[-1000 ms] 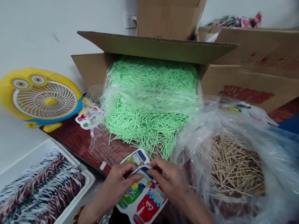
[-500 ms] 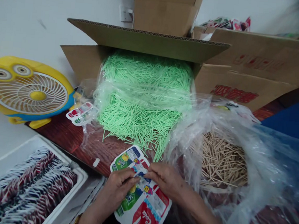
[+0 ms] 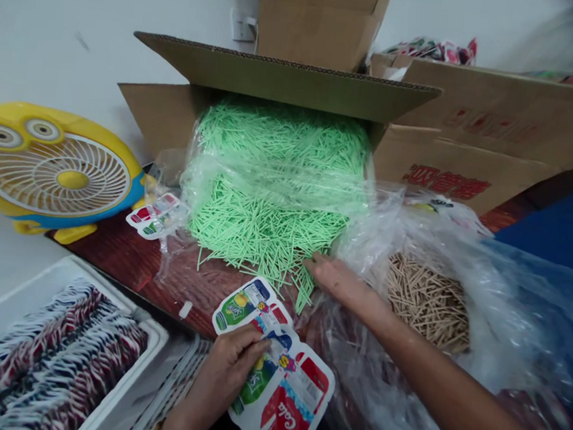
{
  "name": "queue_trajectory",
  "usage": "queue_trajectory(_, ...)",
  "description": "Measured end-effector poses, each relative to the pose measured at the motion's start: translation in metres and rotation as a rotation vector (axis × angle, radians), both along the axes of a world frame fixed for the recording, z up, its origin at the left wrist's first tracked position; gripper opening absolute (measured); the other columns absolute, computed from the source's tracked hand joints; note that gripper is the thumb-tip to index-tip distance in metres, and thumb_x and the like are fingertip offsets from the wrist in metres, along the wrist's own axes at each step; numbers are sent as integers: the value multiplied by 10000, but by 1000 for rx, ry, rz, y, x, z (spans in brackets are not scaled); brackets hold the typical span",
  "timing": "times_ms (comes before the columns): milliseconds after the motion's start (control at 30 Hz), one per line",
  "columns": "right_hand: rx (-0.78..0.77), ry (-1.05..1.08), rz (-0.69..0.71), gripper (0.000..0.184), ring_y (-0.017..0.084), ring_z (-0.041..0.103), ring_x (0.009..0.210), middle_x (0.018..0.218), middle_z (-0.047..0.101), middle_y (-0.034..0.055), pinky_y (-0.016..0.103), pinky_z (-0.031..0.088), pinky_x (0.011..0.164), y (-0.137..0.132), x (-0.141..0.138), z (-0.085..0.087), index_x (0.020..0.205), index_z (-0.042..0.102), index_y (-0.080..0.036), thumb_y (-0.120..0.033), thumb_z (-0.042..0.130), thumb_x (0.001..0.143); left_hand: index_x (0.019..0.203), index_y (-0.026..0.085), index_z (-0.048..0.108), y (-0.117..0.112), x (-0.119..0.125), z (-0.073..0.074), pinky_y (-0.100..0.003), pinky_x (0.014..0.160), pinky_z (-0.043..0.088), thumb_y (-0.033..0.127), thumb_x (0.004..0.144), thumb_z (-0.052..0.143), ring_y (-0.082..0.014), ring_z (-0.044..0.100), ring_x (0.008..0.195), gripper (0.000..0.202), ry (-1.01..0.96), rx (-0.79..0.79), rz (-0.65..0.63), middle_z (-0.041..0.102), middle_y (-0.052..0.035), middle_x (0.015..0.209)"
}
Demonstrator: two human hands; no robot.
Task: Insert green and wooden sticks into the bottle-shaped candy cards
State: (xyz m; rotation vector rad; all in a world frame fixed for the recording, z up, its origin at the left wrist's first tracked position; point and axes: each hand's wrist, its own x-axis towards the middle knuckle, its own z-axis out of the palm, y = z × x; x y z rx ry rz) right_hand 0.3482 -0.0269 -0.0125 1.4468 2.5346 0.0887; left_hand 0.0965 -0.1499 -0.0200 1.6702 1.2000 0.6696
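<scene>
My left hand (image 3: 233,361) is closed, its thumb and fingers pinching the flat bottle-shaped packets printed with Cola (image 3: 294,413) and a green lemon drink. A second pair of printed packets (image 3: 243,303) overlaps them at the top, against the table edge. Over at the right edge of a heap of thin green sticks (image 3: 266,223), my right hand (image 3: 334,276) touches the pile with its fingers drawn together. Its fingertips are partly lost among the sticks. The heap spills out of a plastic bag in an open cardboard box (image 3: 283,81).
Clear plastic on the right surrounds a bundle of brown sticks (image 3: 429,304). A white foam box (image 3: 149,343) with rows of packets stands at lower left. A yellow fan (image 3: 64,172) and a loose packet (image 3: 153,215) lie left; another carton (image 3: 474,134) stands back right.
My right hand has left the packets and reached forward to the right edge of the green sticks. My left hand stays on the packets, which have tilted slightly to the right.
</scene>
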Motion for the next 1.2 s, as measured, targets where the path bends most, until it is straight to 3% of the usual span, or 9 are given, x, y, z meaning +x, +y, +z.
queue_trajectory(200,179,19,82,223,290,504,1024,1081,580,147,400,371,846,5,-8,-11,985,652,-173,-158,441,916,602,177,450,3,0,-4,-219,571,314,379,893,514,-108,365,597,360,-68,-148,88,393,41,623)
queue_trajectory(367,251,48,85,247,304,461,1066,1136,568,166,433,307,906,10,-11,-18,980,648,-139,-132,410,914,615,173,464,1,0,-8,-208,533,300,423,861,551,-101,341,578,362,-106,-249,157,379,48,609)
queue_trajectory(467,178,149,41,247,297,469,1048,1100,587,167,423,301,893,16,-10,-23,974,639,-125,-89,410,889,624,169,481,-1,-2,-9,-206,530,304,436,858,551,-102,356,581,362,-114,-266,154,401,45,612)
queue_trajectory(600,60,442,-99,210,289,502,1012,1004,631,165,426,291,894,25,-8,-27,896,622,-121,-100,414,884,624,169,485,-2,-6,-10,-201,534,318,430,846,570,-104,368,589,353,-141,-286,153,412,43,619)
queue_trajectory(767,12,598,-190,256,199,582,832,858,679,68,356,356,868,32,-10,-27,916,574,-166,-192,320,941,619,172,480,-4,-8,-12,-198,523,319,424,840,576,-106,374,585,349,-163,-308,194,417,43,609)
queue_trajectory(833,-28,820,-284,276,184,594,827,899,685,49,322,397,828,31,-13,-28,894,566,-187,-269,307,945,625,173,478,-4,-7,-11,-199,522,321,436,843,569,-107,375,584,353,-170,-328,195,416,43,607)
queue_trajectory(967,-197,1418,-503,220,203,603,862,922,681,43,330,423,821,24,-22,-38,747,572,-197,-387,488,820,623,172,489,-4,-5,-8,-200,548,343,424,837,575,-113,399,607,342,-164,-314,194,439,37,631)
queue_trajectory(1100,-254,1461,-567,240,185,578,685,740,655,19,330,444,707,15,-29,-47,783,574,-192,-418,494,792,615,174,492,-4,-6,-6,-198,538,341,415,831,577,-114,399,600,335,-158,-313,196,439,37,623)
queue_trajectory(1200,-255,1454,-577,254,185,564,732,750,652,13,338,432,772,4,-34,-49,781,588,-195,-435,508,800,620,173,506,-5,-6,-5,-198,546,348,413,827,578,-117,408,611,325,-152,-314,202,451,33,634)
